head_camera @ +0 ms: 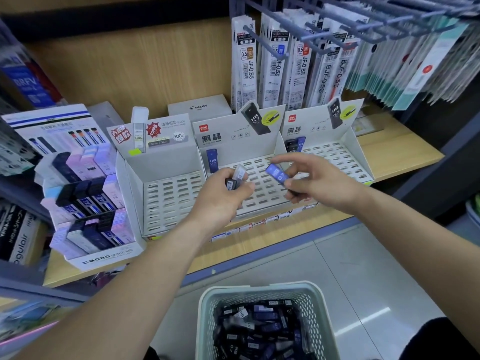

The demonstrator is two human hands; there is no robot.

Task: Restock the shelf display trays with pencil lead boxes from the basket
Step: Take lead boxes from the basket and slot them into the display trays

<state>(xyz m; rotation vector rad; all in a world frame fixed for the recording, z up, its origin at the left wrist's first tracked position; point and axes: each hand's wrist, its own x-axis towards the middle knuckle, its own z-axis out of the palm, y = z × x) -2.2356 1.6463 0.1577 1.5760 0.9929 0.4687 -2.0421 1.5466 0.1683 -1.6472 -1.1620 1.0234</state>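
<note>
**A blue lead box held over the middle tray**

The blue lead box (277, 175) is in the right hand (314, 183). It is tilted, with its free end pointing to 10 o'clock. Its low end is pinched in the fingers, and the pointer finger (285, 159) stretches out just above it. The other fingers are curled under the box.

The left hand (220, 201) is just beside it, at 9 o'clock from the blue box. Its fingers are curled tight round a small bunch of boxes (235, 178). A clear one and a dark one stick out of the top of the fist.

Both hands are over the middle tray (267, 196), a white card tray full of little slots. One blue box (212, 160) stands up in the tray's far left corner, at 11 o'clock from the left hand.

The right tray (335, 154) has a few dark and blue boxes (296, 145) in its far left corner. The left tray (171, 198) sits at 9 o'clock from the hands.

At 6 o'clock in the view, down on the floor, is the pale green basket (315, 302). It holds a pile of dark and blue lead boxes (259, 331).

At 9 o'clock stands a Mono display (88, 203) with pink, blue and black lead cases. At 1 o'clock, pen refill packs (275, 66) hang on hooks. All the trays sit on a wooden shelf (397, 149).
</note>
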